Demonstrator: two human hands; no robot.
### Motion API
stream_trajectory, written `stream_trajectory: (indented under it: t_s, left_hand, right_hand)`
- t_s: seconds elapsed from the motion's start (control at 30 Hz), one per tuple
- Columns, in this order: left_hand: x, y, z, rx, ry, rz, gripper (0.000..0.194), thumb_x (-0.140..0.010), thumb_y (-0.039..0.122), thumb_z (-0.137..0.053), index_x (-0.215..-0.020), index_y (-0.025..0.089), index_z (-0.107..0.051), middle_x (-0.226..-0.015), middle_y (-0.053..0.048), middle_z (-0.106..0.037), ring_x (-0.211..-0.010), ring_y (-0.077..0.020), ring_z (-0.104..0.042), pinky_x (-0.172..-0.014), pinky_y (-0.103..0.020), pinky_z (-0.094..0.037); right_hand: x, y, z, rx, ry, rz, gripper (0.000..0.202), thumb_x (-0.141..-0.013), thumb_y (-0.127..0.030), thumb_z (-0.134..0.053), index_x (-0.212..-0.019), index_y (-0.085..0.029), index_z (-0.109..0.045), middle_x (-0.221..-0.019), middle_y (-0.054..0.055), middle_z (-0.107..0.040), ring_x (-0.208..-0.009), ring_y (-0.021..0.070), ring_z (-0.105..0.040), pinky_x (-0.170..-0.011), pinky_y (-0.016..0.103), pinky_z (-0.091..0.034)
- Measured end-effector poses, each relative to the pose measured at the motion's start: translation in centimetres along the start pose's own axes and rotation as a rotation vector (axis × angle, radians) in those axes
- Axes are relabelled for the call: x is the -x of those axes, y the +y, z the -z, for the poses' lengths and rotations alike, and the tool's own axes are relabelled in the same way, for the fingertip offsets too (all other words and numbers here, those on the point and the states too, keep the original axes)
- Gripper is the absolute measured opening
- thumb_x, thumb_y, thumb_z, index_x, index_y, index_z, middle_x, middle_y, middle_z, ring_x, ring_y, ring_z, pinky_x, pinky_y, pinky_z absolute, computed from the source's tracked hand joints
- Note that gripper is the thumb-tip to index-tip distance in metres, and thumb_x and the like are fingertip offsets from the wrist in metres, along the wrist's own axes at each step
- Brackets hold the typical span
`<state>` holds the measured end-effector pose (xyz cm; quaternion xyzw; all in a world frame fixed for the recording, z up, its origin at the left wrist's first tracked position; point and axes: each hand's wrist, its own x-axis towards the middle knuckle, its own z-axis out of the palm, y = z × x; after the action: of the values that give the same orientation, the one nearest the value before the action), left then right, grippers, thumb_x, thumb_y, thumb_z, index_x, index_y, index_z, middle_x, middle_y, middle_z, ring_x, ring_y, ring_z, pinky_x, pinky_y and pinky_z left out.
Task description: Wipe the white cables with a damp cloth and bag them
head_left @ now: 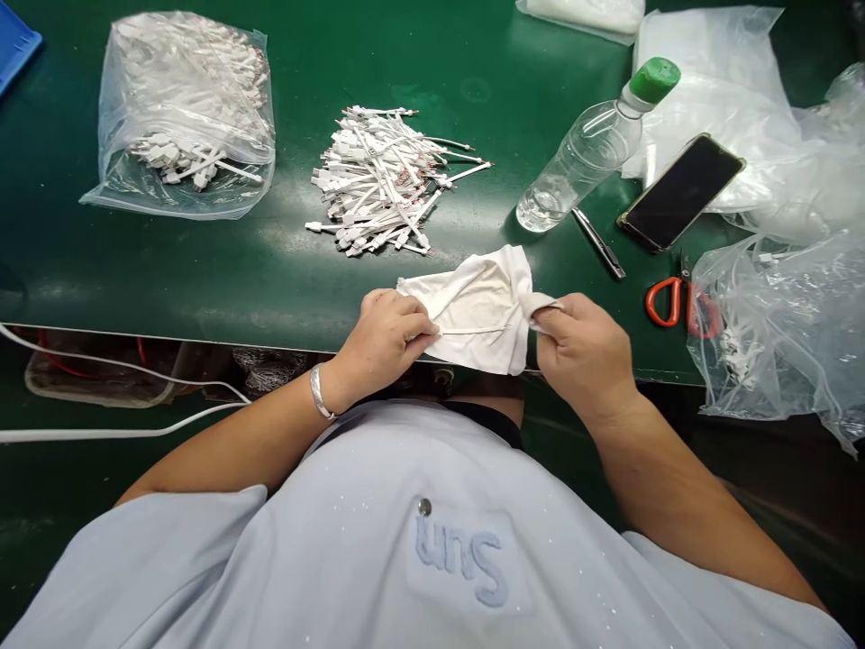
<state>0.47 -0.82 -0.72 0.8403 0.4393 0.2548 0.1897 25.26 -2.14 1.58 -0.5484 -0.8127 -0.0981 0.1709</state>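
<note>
A white cloth (483, 306) lies over the near edge of the green table (284, 270), and both hands grip it. My left hand (385, 338) pinches its left side. My right hand (585, 347) pinches its right corner. A thin white cable piece (466, 331) runs across the cloth between the two hands. Beyond the cloth sits a loose pile of short white cable pieces (385, 180).
A clear bag of white cable pieces (186, 108) lies at the back left. A plastic water bottle with green cap (587, 144), a pen (598, 242), a black phone (679, 191), orange-handled scissors (669, 297) and crumpled clear bags (784, 315) fill the right side.
</note>
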Motion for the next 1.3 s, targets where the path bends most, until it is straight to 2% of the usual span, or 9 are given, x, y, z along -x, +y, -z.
stream_trajectory:
  t_s: [0.13, 0.2, 0.3, 0.4, 0.53, 0.73, 0.93, 1.1, 1.3]
  left_hand:
    - [0.0, -0.1, 0.0, -0.019, -0.001, -0.011, 0.011, -0.088, 0.024, -0.058, -0.083, 0.021, -0.068, -0.084, 0.0, -0.067, -0.081, -0.0139, -0.055, -0.09, -0.037, -0.032]
    - [0.0, -0.1, 0.0, -0.022, -0.007, -0.011, 0.012, -0.088, 0.024, -0.058, -0.084, 0.021, -0.068, -0.084, 0.0, -0.067, -0.081, -0.014, -0.055, -0.09, -0.037, -0.032]
    - [0.0, 0.0, 0.1, -0.024, -0.015, -0.002, 0.012, -0.089, 0.024, -0.057, -0.084, 0.022, -0.068, -0.085, 0.0, -0.067, -0.081, -0.0141, -0.055, -0.09, -0.037, -0.032]
    - [-0.3, 0.3, 0.4, -0.034, -0.045, 0.01, 0.013, -0.088, 0.026, -0.057, -0.084, 0.021, -0.068, -0.085, -0.001, -0.066, -0.082, -0.0147, -0.055, -0.089, -0.037, -0.031]
    - [-0.9, 0.8, 0.8, -0.064, -0.111, 0.025, 0.013, -0.088, 0.028, -0.056, -0.084, 0.019, -0.065, -0.084, -0.002, -0.065, -0.082, -0.0166, -0.054, -0.087, -0.038, -0.031]
    - [-1.2, 1.2, 0.8, -0.152, -0.141, 0.002, 0.017, -0.09, 0.026, -0.052, -0.09, 0.02, -0.068, -0.085, -0.004, -0.063, -0.081, -0.0182, -0.053, -0.084, -0.039, -0.03]
    - [-0.7, 1.5, 0.4, -0.285, -0.017, -0.134, 0.026, -0.092, 0.015, -0.043, -0.082, 0.02, -0.066, -0.087, -0.004, -0.064, -0.082, -0.0177, -0.049, -0.085, -0.04, -0.032]
    - [0.5, 0.8, 0.7, -0.234, -0.021, -0.194, 0.022, -0.093, 0.018, -0.045, -0.088, 0.022, -0.066, -0.09, -0.003, -0.067, -0.082, -0.016, -0.051, -0.083, -0.037, -0.034]
    - [1.3, 0.8, 0.2, -0.146, 0.105, -0.026, 0.017, -0.092, 0.026, -0.051, -0.091, 0.022, -0.067, -0.091, -0.004, -0.068, -0.086, -0.0169, -0.055, -0.082, -0.037, -0.035]
  right_hand:
    - [0.2, -1.6, -0.4, 0.003, -0.116, 0.245, 0.03, -0.081, -0.006, -0.045, -0.083, -0.021, -0.071, -0.07, 0.004, -0.058, -0.066, 0.0156, -0.046, -0.057, 0.026, -0.03]
    - [0.5, -1.9, -0.5, 0.038, -0.112, 0.279, 0.032, -0.081, -0.004, -0.043, -0.081, -0.02, -0.071, -0.066, 0.005, -0.056, -0.063, 0.0162, -0.043, -0.057, 0.027, -0.029]
    - [1.3, -1.3, -0.6, 0.071, -0.104, 0.211, 0.032, -0.078, -0.003, -0.043, -0.081, -0.019, -0.07, -0.064, 0.004, -0.052, -0.062, 0.0166, -0.041, -0.056, 0.028, -0.027]
    - [1.9, -0.7, -0.7, -0.034, -0.145, 0.067, 0.032, -0.077, -0.005, -0.044, -0.086, -0.02, -0.07, -0.068, 0.003, -0.052, -0.064, 0.0156, -0.044, -0.052, 0.026, -0.027]
    - [2.2, -0.4, -0.7, -0.183, -0.07, -0.114, 0.029, -0.079, -0.009, -0.044, -0.09, -0.018, -0.069, -0.071, 0.003, -0.052, -0.065, 0.0149, -0.045, -0.053, 0.024, -0.031]
    - [2.5, -0.2, -0.2, -0.256, 0.0, -0.145, 0.026, -0.083, -0.011, -0.044, -0.087, -0.018, -0.069, -0.075, 0.004, -0.057, -0.066, 0.0159, -0.05, -0.059, 0.027, -0.04]
    - [2.7, -0.3, 0.3, -0.27, 0.089, -0.148, 0.03, -0.084, -0.009, -0.043, -0.092, -0.02, -0.069, -0.084, 0.008, -0.064, -0.08, 0.0198, -0.059, -0.069, 0.031, -0.047]
    - [2.6, -0.9, 0.3, -0.172, 0.014, 0.015, 0.038, -0.083, -0.003, -0.039, -0.092, -0.022, -0.07, -0.104, 0.006, -0.068, -0.086, 0.0171, -0.06, -0.071, 0.027, -0.047]
    - [0.7, -1.2, -0.5, -0.13, -0.047, 0.321, 0.032, -0.082, -0.002, -0.043, -0.077, -0.02, -0.069, -0.084, 0.004, -0.065, -0.073, 0.0147, -0.049, -0.063, 0.024, -0.037]
